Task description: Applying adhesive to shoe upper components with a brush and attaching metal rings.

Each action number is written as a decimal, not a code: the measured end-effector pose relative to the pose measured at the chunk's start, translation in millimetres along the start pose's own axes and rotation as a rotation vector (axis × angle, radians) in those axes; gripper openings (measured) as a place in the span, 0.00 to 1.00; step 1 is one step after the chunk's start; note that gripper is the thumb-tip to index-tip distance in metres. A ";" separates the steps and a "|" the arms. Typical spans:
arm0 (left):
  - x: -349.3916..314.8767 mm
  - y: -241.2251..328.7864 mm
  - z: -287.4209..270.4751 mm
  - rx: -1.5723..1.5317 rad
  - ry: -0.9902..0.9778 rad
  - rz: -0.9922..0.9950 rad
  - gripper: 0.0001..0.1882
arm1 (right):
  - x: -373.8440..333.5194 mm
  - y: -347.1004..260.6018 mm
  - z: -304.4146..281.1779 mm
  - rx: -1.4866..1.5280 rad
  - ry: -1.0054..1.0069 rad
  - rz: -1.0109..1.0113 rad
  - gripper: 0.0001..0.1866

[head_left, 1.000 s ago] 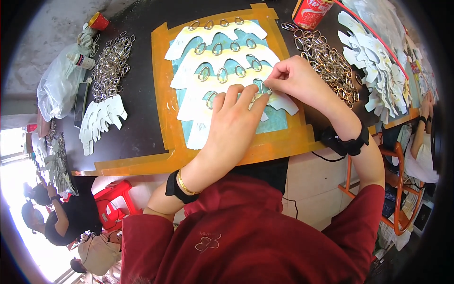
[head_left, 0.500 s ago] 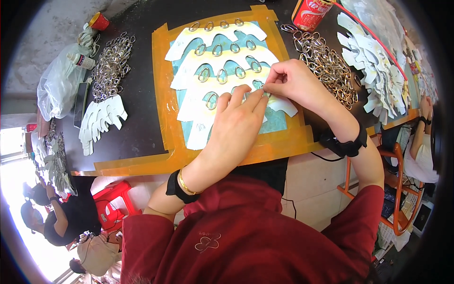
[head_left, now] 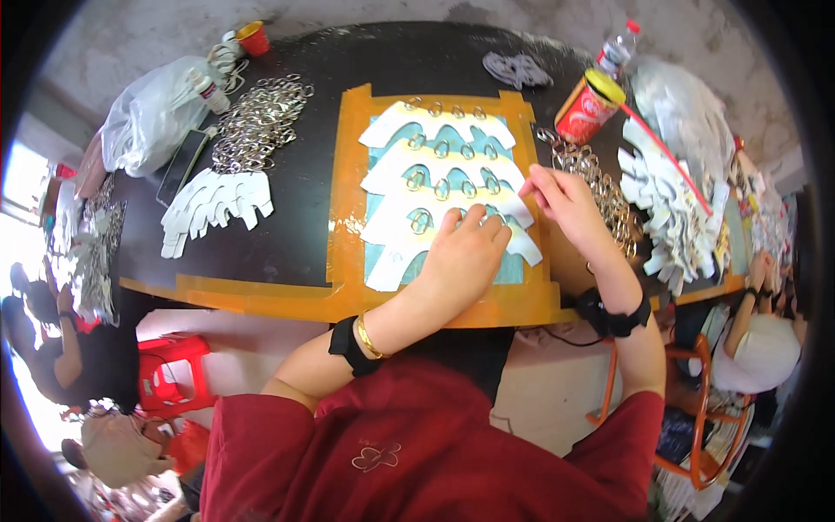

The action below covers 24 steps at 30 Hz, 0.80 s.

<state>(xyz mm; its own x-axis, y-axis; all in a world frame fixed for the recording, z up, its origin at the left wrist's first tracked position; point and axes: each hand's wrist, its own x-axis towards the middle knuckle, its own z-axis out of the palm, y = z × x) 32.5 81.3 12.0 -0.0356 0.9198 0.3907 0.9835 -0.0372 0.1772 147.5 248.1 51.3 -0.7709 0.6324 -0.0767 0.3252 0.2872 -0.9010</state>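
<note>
Rows of white scalloped strips (head_left: 442, 196) lie on a blue-green sheet bordered with amber tape (head_left: 345, 222). Small oval metal rings (head_left: 420, 221) stand along the strips' yellowish edges. My left hand (head_left: 463, 261) rests over the nearest strip with its fingers stretched onto its edge, hiding some of the rings there. Just right of the strips hovers my right hand (head_left: 565, 206), its thumb and fingers drawn together. Whether anything is between those fingertips I cannot make out.
Metal rings lie in a left heap (head_left: 258, 122) and a right heap (head_left: 609, 196). White pieces are stacked at left (head_left: 217, 204) and right (head_left: 665, 204). A red can (head_left: 581, 113), a bottle (head_left: 618, 48) and a grey cloth bundle (head_left: 517, 70) stand at the back. Other people sit at both sides.
My right hand has drawn away from the nearest strip, rightward. My left hand remains over that strip. The whole view has shifted, bringing the bottle and cloth bundle into sight.
</note>
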 end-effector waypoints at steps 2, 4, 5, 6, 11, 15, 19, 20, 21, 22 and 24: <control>-1.1 1.3 3.9 -0.040 -0.030 -0.040 0.14 | -8.4 -2.4 0.4 0.019 -0.010 -0.028 0.20; -0.5 2.4 5.1 -0.078 0.011 -0.057 0.17 | -22.9 -6.4 1.6 0.058 0.001 -0.032 0.19; -1.2 2.1 3.0 -0.119 0.027 -0.069 0.21 | -28.9 -9.1 1.8 0.049 -0.007 -0.051 0.19; -1.7 2.4 -1.2 -0.100 0.098 -0.053 0.25 | -36.3 -11.0 0.2 0.013 0.018 -0.065 0.18; -27.1 -13.8 -73.7 -0.321 0.098 -0.037 0.21 | -86.8 -6.6 -12.1 0.049 0.110 -0.030 0.16; -8.9 -107.1 -94.7 -0.480 -0.174 -0.118 0.21 | -120.2 -10.6 -9.7 0.263 0.125 0.033 0.13; 44.1 -203.6 -69.6 -0.233 -0.282 -0.429 0.21 | -118.1 -27.0 7.1 0.335 0.140 -0.010 0.18; 60.4 -215.6 -60.0 -0.266 -0.317 -0.462 0.23 | -119.9 -32.7 13.1 0.331 0.151 0.004 0.16; 71.6 -221.9 -51.3 -0.262 -0.316 -0.450 0.23 | -122.2 -33.7 18.2 0.334 0.163 -0.002 0.16; 81.8 -225.5 -43.7 -0.209 -0.354 -0.476 0.25 | -124.0 -33.4 23.8 0.283 0.093 -0.001 0.14; 97.7 -220.4 -29.5 -0.055 -0.392 -0.539 0.33 | -132.6 -37.2 33.8 0.244 0.000 0.023 0.12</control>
<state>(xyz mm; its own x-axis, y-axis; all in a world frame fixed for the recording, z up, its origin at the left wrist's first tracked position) -193.1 167.8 37.7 -0.4420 0.8889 -0.1205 0.8354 0.4568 0.3055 219.1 129.3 80.6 -0.7649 0.6365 -0.0988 0.2008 0.0899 -0.9755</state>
